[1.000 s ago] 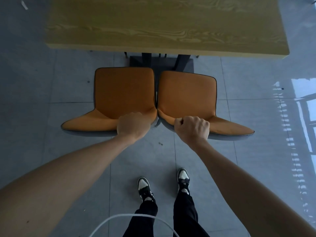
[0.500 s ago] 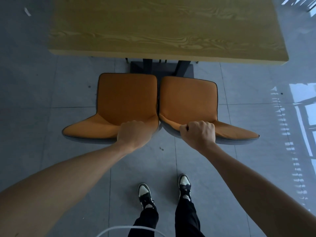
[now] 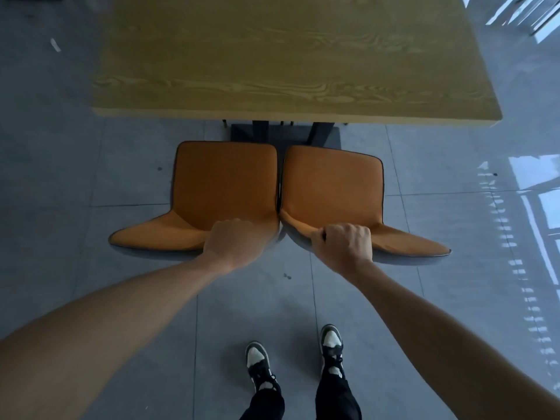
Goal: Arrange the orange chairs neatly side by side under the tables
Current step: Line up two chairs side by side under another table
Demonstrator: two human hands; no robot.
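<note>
Two orange chairs stand side by side in front of a light wooden table point(image 3: 291, 65). The left orange chair point(image 3: 225, 180) and the right orange chair point(image 3: 331, 186) touch along their inner edges, seats facing the table. Both seats lie wholly on my side of the table's front edge. My left hand point(image 3: 235, 247) is closed over the top of the left chair's backrest. My right hand point(image 3: 344, 245) grips the top of the right chair's backrest. The chair legs are hidden under the seats.
The table's dark base point(image 3: 286, 136) shows just beyond the chair seats. Grey floor tiles point(image 3: 91, 183) spread all around. My two feet point(image 3: 295, 359) in black-and-white shoes stand behind the chairs. Bright window reflections point(image 3: 533, 207) lie on the floor at right.
Both chairs sit slightly lower in view and the table looms nearer the chairs; my hands keep the same grips on the backrests. My feet have stepped forward.
</note>
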